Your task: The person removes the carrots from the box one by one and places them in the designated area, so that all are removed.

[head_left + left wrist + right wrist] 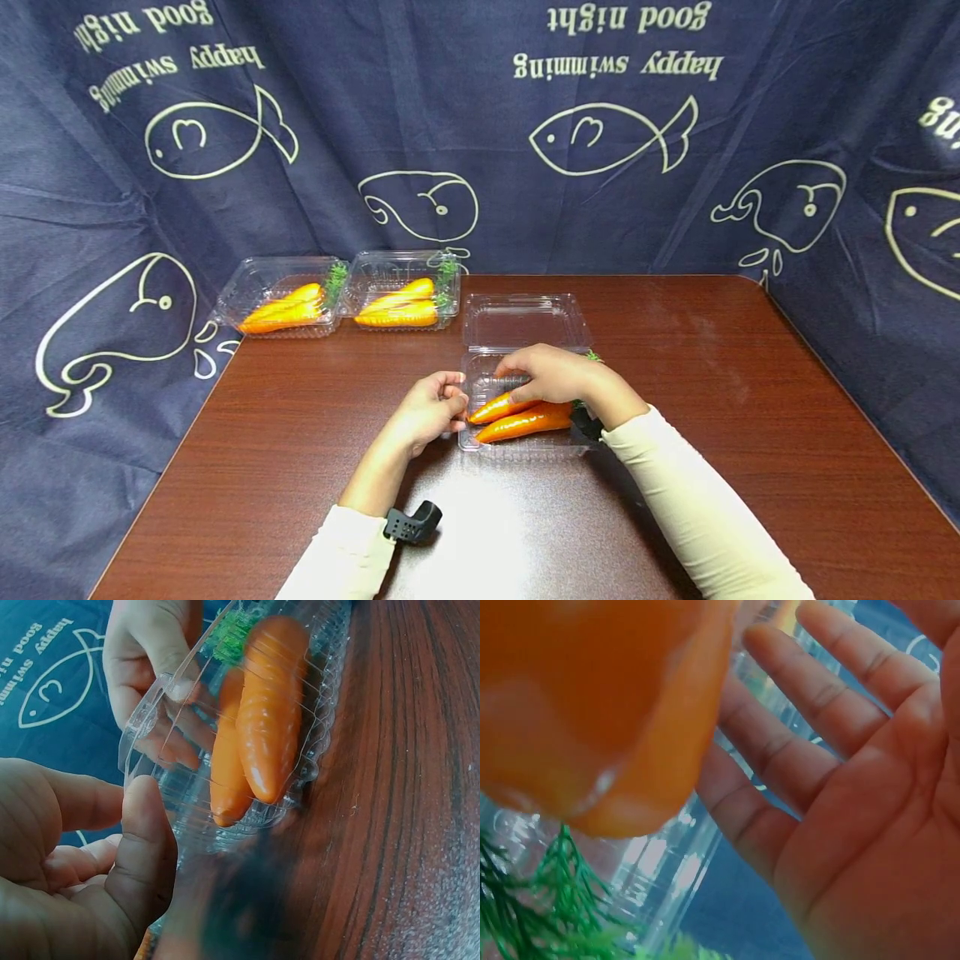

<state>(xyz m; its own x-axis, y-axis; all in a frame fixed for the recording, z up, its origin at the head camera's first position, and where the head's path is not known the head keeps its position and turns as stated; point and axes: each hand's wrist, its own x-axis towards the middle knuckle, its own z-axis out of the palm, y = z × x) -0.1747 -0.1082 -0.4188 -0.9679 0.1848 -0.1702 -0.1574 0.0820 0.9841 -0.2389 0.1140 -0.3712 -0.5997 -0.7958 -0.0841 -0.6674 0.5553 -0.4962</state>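
Note:
A clear plastic clamshell box [517,452] stands on the table with its lid [525,321] folded back. Two orange carrots with green tops lie side by side in it, a front carrot [525,423] and a rear carrot [491,409]. At the box's left side, my left hand [429,412] pinches the rim between thumb and index finger, as the left wrist view shows. My right hand [558,375] reaches over the box from the right, its fingers loosely extended beside the rear carrot. In the right wrist view a carrot's thick end [607,712] and green leaves [566,881] fill the left side.
At the table's back left, a clear box [281,268] and a second clear box [405,260] stand side by side, each holding carrots. A dark blue curtain [480,125] with fish drawings hangs behind the brown wooden table [712,350].

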